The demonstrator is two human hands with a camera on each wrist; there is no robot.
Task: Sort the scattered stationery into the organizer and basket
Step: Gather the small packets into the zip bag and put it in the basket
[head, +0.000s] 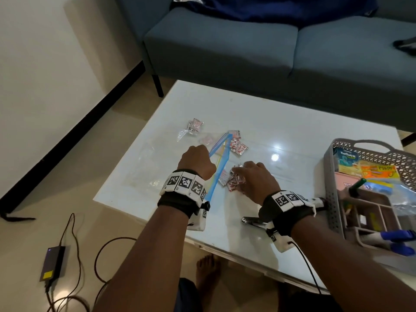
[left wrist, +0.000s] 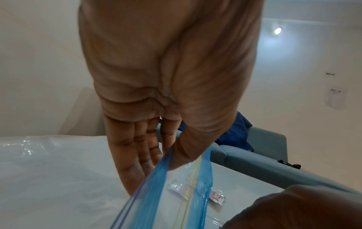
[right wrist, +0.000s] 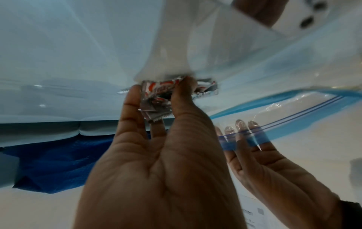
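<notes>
- Risk first: the right hand [head: 256, 179] pinches a bunch of small red-and-white sachets [right wrist: 156, 96] between thumb and fingertips, and some could likely slip out on the way into the bag, since the crinkly packets are only loosely bunched.
- Second risk: the left hand [head: 197, 159] pinches one lip of the clear zip bag [head: 217, 167] by its blue strip, thumb pressed against the fingers. If that pinch slackens the mouth would probably close and the sachets would catch on the rim.
- Position: the bag lies near the middle of the white table [head: 292, 122], towards its near edge, with the held sachets just beside the mouth on its right.
- Axis: the blue zip strip runs from the near edge away towards the far edge, tilted slightly right; the mouth faces the right hand.
- Loose sachets [head: 236, 145] lie beyond the bag, with another [head: 194, 126] further towards the far-left corner.
- Grey basket [head: 328, 167] sits at the right edge holding the organizer [head: 369, 212]; a metal tool [head: 252, 220] lies by the near edge.
</notes>
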